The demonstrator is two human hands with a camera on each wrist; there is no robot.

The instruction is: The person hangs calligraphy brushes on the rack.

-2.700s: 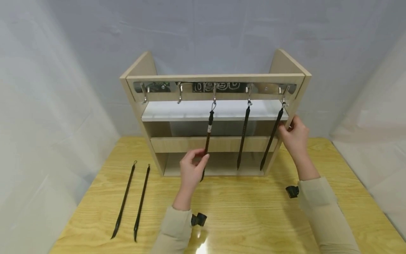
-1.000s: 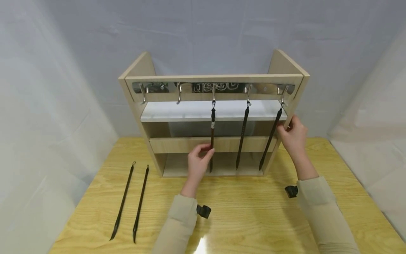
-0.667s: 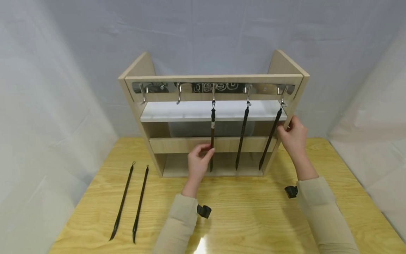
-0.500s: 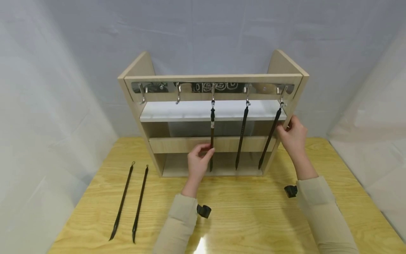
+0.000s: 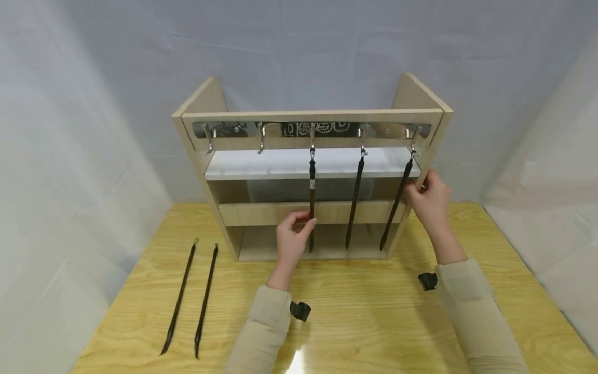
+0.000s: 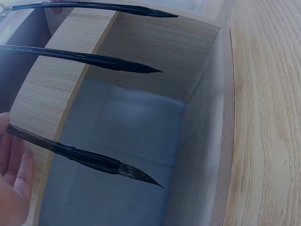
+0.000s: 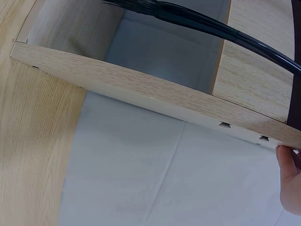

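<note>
A writing brush (image 5: 312,195) hangs by its loop from the middle hook of a wooden shelf (image 5: 313,213), nearly upright. My left hand (image 5: 293,236) pinches its lower handle between thumb and fingers. In the left wrist view, the brush's pointed bristle tip (image 6: 138,174) sticks out past the hand (image 6: 14,179). My right hand (image 5: 431,200) holds the edge of the shelf's right side panel; in the right wrist view only part of this hand (image 7: 289,181) shows. Two more brushes hang to the right, a fourth-hook brush (image 5: 355,202) and an end-hook brush (image 5: 397,205).
Two brushes lie side by side on the table's left part, an outer brush (image 5: 179,296) and an inner brush (image 5: 206,301). On the metal hook rail (image 5: 280,129), the two left hooks bear nothing. A pale cloth (image 5: 299,52) hangs behind the shelf.
Earlier the middle brush slanted, its tip toward the lower left. My left hand has since moved slightly right and up, and the brush hangs straight. The right hand stays in place.
</note>
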